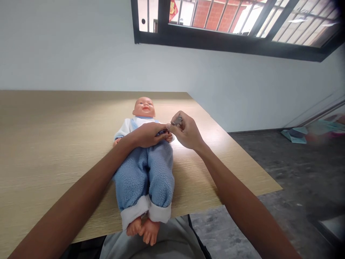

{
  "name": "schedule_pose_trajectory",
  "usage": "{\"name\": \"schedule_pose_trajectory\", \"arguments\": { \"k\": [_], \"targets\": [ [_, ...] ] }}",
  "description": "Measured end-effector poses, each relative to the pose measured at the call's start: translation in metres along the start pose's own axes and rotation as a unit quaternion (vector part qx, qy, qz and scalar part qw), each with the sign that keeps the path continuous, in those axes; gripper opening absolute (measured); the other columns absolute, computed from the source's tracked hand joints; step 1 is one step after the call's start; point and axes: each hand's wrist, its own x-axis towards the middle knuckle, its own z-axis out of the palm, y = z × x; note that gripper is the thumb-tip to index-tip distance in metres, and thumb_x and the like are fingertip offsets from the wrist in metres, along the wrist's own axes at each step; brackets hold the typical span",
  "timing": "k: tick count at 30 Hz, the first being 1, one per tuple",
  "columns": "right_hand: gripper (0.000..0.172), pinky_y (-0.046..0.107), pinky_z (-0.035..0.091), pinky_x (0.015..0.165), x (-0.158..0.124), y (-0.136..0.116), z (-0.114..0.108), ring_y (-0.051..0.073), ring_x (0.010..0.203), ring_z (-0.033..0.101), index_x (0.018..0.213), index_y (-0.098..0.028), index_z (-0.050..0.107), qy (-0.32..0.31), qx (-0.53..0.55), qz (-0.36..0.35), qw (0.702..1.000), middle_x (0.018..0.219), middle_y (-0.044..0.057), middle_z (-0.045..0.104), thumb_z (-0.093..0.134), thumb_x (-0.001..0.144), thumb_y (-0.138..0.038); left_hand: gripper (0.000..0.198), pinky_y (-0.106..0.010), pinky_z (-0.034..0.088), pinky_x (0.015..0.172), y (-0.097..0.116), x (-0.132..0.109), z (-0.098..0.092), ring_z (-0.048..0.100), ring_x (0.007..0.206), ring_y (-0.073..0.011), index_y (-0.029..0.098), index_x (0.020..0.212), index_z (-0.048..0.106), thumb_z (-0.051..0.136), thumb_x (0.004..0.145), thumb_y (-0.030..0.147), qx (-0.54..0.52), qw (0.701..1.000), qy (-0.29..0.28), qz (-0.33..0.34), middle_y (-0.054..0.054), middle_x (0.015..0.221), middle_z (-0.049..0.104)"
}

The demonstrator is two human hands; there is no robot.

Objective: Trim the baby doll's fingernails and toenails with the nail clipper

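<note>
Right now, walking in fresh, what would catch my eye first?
Probably the baby doll lying face up on the pale table, its bare feet past the near edge. At its waist, the left hand holds the doll's hand while the right hand pinches a small silver tool. High on the wall behind is a dark-framed window.

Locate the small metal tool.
In the head view, the small metal tool sits near the picture's centre, in the right grip, just above and right of the doll's hand nearest that grip.
</note>
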Motion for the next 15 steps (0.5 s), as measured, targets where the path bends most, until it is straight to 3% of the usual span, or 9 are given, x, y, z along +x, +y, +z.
{"name": "schedule_pose_trajectory", "arguments": {
  "k": [8, 15],
  "targets": [
    [0.02, 0.025, 0.033, 0.053, -0.001, 0.007, -0.015, 0.009, 0.054, 0.033, 0.092, -0.024, 0.051, -0.083, 0.026, -0.037, 0.996, 0.06, -0.011, 0.035, 0.069, 0.085, -0.029, 0.019, -0.03, 0.044, 0.074, 0.001, 0.002, -0.002, 0.066, 0.084, -0.0203, 0.02, 0.097, 0.063, 0.048, 0.097, 0.032, 0.006, 1.0, -0.003, 0.008, -0.004, 0.095, 0.073],
    [0.02, 0.026, 0.032, 0.055, -0.001, 0.002, -0.016, 0.009, 0.055, 0.034, 0.09, -0.023, 0.054, -0.107, 0.02, -0.049, 0.993, 0.061, -0.01, 0.035, 0.071, 0.087, -0.032, 0.021, -0.029, 0.045, 0.081, 0.0, 0.003, -0.001, 0.068, 0.091, -0.0199, 0.021, 0.101, 0.066, 0.047, 0.098, 0.029, 0.0, 1.0, -0.01, 0.019, -0.004, 0.103, 0.075]
  ]
}}
